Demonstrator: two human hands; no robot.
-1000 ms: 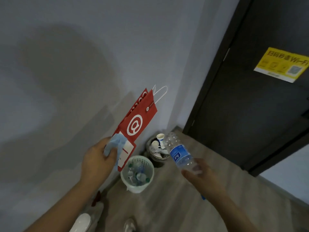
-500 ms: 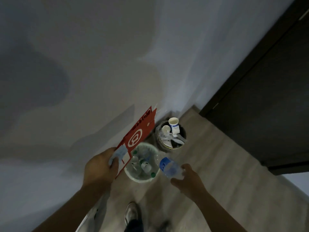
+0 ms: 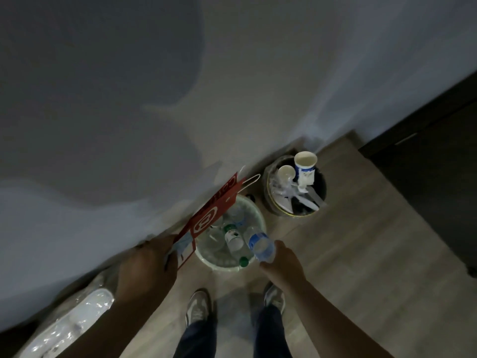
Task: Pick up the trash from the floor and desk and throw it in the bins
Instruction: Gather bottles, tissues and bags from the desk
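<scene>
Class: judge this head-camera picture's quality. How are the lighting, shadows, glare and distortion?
Head view: dim and grainy overall; large soft shadows fall across the wall; glare glints off the plastic wrap at lower left; the wall-floor line runs steeply slanted; the bottle in the right hand looks slightly soft.

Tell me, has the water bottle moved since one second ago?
Yes. The water bottle, held by the right hand, went from near the dark bin to over the white bin.
</scene>
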